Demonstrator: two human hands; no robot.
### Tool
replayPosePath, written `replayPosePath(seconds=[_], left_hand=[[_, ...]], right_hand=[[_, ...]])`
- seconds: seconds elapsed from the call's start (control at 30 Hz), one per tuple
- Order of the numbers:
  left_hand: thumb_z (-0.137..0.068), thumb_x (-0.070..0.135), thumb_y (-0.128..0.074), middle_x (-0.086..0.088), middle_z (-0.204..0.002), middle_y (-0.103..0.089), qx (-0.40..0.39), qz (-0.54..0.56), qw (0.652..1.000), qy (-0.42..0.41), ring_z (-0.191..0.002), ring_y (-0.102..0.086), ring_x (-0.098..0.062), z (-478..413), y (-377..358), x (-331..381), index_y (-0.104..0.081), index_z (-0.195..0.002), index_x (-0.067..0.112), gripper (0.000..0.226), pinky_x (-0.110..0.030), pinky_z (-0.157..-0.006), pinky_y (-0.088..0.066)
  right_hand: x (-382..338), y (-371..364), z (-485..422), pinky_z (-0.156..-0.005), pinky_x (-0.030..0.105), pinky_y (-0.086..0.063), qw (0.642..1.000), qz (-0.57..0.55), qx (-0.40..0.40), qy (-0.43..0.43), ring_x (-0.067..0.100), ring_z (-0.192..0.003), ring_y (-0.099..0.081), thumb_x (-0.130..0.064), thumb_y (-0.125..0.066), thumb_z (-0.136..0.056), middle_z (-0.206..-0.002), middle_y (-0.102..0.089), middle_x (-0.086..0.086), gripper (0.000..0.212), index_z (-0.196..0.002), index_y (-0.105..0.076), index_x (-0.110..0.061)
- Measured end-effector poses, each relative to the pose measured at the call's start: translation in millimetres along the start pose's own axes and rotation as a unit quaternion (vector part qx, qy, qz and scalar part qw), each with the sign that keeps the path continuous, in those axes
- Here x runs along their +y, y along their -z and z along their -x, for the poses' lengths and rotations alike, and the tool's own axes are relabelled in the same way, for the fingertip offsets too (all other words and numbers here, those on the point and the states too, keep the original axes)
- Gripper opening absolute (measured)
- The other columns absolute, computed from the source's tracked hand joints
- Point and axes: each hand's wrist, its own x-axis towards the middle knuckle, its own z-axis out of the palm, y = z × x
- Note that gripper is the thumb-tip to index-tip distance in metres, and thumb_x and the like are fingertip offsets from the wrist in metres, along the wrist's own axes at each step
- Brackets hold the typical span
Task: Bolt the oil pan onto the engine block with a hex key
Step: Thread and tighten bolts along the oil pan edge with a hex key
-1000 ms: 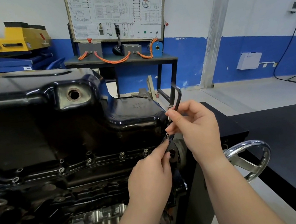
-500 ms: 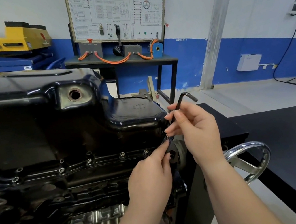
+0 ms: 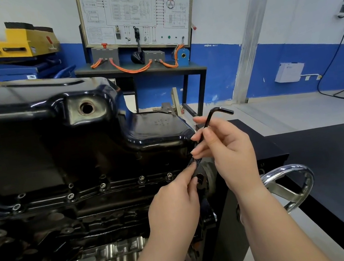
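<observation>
A glossy black oil pan (image 3: 60, 133) sits on top of the upturned engine block (image 3: 73, 221). A row of bolts (image 3: 140, 179) runs along the pan's flange. My right hand (image 3: 227, 151) pinches the shaft of a black L-shaped hex key (image 3: 213, 116) between thumb and fingers at the pan's right corner; the short arm points right. The key's lower tip is hidden behind my fingers. My left hand (image 3: 175, 205) reaches up from below, its fingertips pinching at the corner bolt spot beside the key's lower end.
A chrome handwheel (image 3: 291, 188) of the engine stand sticks out at the right. A black table (image 3: 338, 161) lies beyond it. Behind stand a wiring trainer board (image 3: 138, 12) on a dark bench and a yellow lift (image 3: 4, 43) at far left.
The hex key's short arm has swung round to point right, turned between my right fingers. My left hand stays at the corner.
</observation>
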Motion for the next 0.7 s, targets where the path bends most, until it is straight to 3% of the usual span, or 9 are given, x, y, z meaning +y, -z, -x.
replayPosePath(seconds=[0.17,0.3,0.4,0.5,0.6,0.7], left_hand=[[-0.095,0.044,-0.039,0.01,-0.065,-0.06,0.003,0.005,1.0,-0.003,-0.06,-0.057,-0.009,0.2,-0.9,-0.7,-0.035,-0.13,0.057,0.038,-0.032,-0.057,-0.053],[-0.095,0.043,-0.038,0.01,-0.06,-0.055,0.005,0.004,1.0,-0.004,-0.06,-0.056,-0.01,-0.1,-1.1,-1.2,-0.034,-0.13,0.059,0.039,-0.03,-0.055,-0.051],[-0.095,0.043,-0.038,0.009,-0.056,-0.05,0.004,0.002,1.0,-0.005,-0.058,-0.054,-0.011,0.6,-0.9,-0.9,-0.032,-0.13,0.06,0.039,-0.03,-0.054,-0.05],[-0.095,0.044,-0.038,0.008,-0.057,-0.051,0.006,0.0,1.0,-0.004,-0.059,-0.056,-0.011,0.9,-0.4,-0.6,-0.033,-0.13,0.059,0.039,-0.031,-0.056,-0.051],[-0.095,0.043,-0.039,0.009,-0.06,-0.056,0.009,-0.002,1.0,-0.006,-0.056,-0.055,-0.008,1.2,-0.5,-0.1,-0.034,-0.13,0.058,0.038,-0.032,-0.056,-0.052],[-0.095,0.043,-0.039,0.011,-0.069,-0.063,0.011,0.001,1.0,-0.002,-0.063,-0.059,-0.007,1.3,-0.8,-0.9,-0.034,-0.13,0.058,0.039,-0.032,-0.059,-0.053]], right_hand=[[-1.1,-0.4,-0.7,-0.06,0.024,-0.055,0.999,-0.004,0.031,-0.008,0.017,-0.061,-0.068,-0.011,-0.058,-0.09,-0.079,-0.071,-0.002,0.02,-0.087,-0.069,-0.028],[-1.1,-1.6,-1.8,-0.054,0.026,-0.053,0.999,-0.008,0.037,-0.018,0.018,-0.054,-0.067,-0.018,-0.068,-0.081,-0.072,-0.07,0.006,0.014,-0.073,-0.059,-0.025],[1.2,-0.4,-1.4,-0.051,0.024,-0.052,0.999,-0.022,0.039,-0.02,0.017,-0.052,-0.066,-0.016,-0.068,-0.084,-0.072,-0.07,0.006,0.015,-0.079,-0.054,-0.016],[1.0,1.0,0.1,-0.056,0.025,-0.052,0.999,-0.033,0.023,-0.015,0.016,-0.056,-0.065,-0.021,-0.058,-0.089,-0.074,-0.067,0.003,0.005,-0.094,-0.059,-0.019],[1.0,1.1,-0.2,-0.059,0.026,-0.053,1.0,-0.022,0.018,-0.003,0.016,-0.059,-0.061,-0.023,-0.048,-0.092,-0.076,-0.063,0.001,0.023,-0.11,-0.062,-0.029],[0.2,-0.5,0.3,-0.057,0.024,-0.053,0.999,-0.014,0.032,0.002,0.015,-0.058,-0.064,-0.021,-0.05,-0.091,-0.078,-0.066,-0.001,0.02,-0.1,-0.068,-0.027]])
